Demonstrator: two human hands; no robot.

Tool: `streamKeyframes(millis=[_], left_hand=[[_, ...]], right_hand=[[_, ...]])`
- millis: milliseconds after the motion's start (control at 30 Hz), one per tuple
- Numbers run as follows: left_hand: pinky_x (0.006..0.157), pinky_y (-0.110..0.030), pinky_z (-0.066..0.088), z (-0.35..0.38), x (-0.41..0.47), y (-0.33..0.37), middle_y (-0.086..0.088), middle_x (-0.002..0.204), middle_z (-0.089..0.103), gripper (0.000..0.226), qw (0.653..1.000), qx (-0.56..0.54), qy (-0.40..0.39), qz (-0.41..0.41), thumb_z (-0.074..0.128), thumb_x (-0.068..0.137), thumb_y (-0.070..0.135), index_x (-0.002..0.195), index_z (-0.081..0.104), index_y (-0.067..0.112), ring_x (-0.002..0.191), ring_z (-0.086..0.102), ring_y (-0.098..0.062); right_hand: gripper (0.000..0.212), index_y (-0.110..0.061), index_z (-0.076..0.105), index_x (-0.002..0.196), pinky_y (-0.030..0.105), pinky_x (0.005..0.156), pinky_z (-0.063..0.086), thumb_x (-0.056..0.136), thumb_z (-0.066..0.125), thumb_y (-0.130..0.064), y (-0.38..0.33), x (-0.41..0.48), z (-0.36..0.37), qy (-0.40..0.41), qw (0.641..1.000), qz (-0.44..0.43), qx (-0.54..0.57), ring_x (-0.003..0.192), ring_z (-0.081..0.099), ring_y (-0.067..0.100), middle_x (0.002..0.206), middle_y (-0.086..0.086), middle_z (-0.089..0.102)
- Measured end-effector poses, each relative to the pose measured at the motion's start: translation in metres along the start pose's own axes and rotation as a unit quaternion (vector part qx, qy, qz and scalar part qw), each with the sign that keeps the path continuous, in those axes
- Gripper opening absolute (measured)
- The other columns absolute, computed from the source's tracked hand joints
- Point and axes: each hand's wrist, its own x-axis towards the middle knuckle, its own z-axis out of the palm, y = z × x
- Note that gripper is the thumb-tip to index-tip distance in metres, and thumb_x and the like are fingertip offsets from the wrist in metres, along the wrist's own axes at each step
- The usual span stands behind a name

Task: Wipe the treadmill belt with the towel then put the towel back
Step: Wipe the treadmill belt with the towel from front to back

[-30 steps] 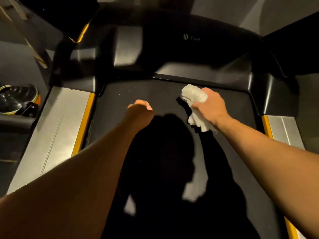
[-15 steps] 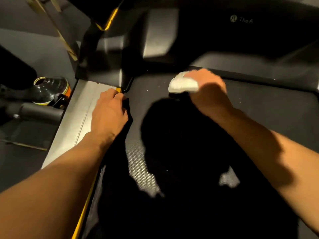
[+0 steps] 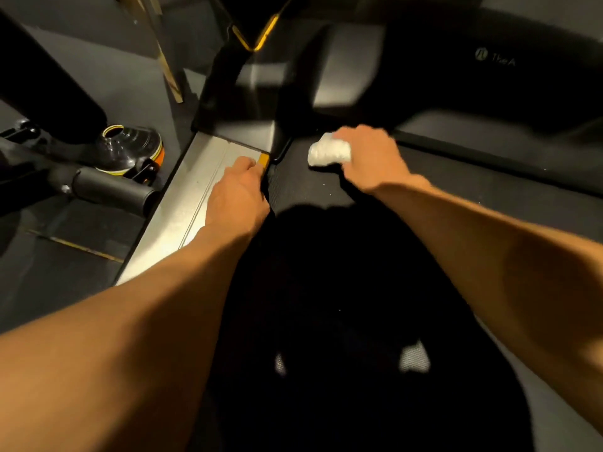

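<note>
Right grip (image 3: 368, 158) clutches the towel (image 3: 329, 153) on the far belt (image 3: 456, 197). My left grip (image 3: 238, 190) rests empty on the side rail (image 3: 192, 194).

The towel (image 3: 329, 153) is smeared by blur, partly hidden beneath the fingers (image 3: 355, 135) of the right hand (image 3: 370, 158); nearer than those fingers, the belt (image 3: 456, 190) vanishes in black shadow.

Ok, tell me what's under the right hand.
A bunched white towel sticks out from under the right hand, which grips it over the black treadmill belt. How much more towel lies beneath the palm, and the belt right there, is covered.
</note>
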Motion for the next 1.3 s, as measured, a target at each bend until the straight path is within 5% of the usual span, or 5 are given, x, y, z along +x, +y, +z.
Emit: streamKeyframes(millis=[167,367,567,967,1300], left_hand=[[0.110,-0.036,0.031,0.000,0.002,-0.005,-0.003,0.148,0.037,0.059,0.996,-0.066,-0.055,-0.035,0.053,0.086,0.001,0.142,0.042,0.012,0.135,0.036,-0.031],[0.118,-0.040,0.014,-0.001,0.004,-0.010,-0.005,0.161,0.013,0.078,0.992,-0.078,-0.098,-0.029,0.055,0.087,0.000,0.154,0.019,0.015,0.148,0.010,-0.030],[0.119,-0.038,0.007,0.005,0.006,-0.013,-0.007,0.162,0.008,0.068,0.992,-0.083,-0.098,-0.016,0.046,0.093,0.006,0.154,0.018,0.013,0.149,0.003,-0.029],[0.119,-0.040,0.018,-0.002,0.007,-0.008,-0.005,0.162,0.015,0.074,0.991,-0.086,-0.086,-0.059,0.054,0.088,0.003,0.154,0.021,0.016,0.147,0.015,-0.029],[0.111,-0.044,0.029,0.002,0.014,-0.008,-0.008,0.158,0.024,0.066,0.995,-0.011,-0.090,-0.039,0.052,0.091,0.012,0.152,0.026,0.015,0.140,0.028,-0.036]], right_hand=[[0.023,-0.059,0.058,0.079,0.030,0.079,0.045,0.078,0.057,-0.036,-0.037,-0.049,-0.002,-0.069,0.991,-0.095,0.063,0.082,0.051,0.015,0.085,-0.024,0.058],[0.056,-0.035,0.060,0.127,0.037,0.092,0.050,0.076,0.048,-0.015,-0.021,-0.004,-0.004,0.019,0.999,0.020,0.046,0.113,0.062,0.028,0.119,0.000,0.067],[0.024,-0.014,0.076,0.099,0.007,0.085,0.043,0.079,0.066,-0.006,-0.057,-0.083,0.001,-0.021,0.961,-0.200,0.192,0.098,0.054,-0.010,0.104,-0.011,0.068],[0.032,-0.011,0.073,0.111,0.030,0.092,0.049,0.082,0.060,-0.011,-0.073,-0.101,0.008,-0.008,0.957,-0.188,0.222,0.103,0.062,0.019,0.111,0.010,0.071],[0.037,-0.031,0.059,0.112,0.046,0.089,0.037,0.076,0.054,-0.041,-0.090,-0.014,-0.001,-0.181,0.980,0.076,0.017,0.105,0.054,0.034,0.118,0.002,0.060]])
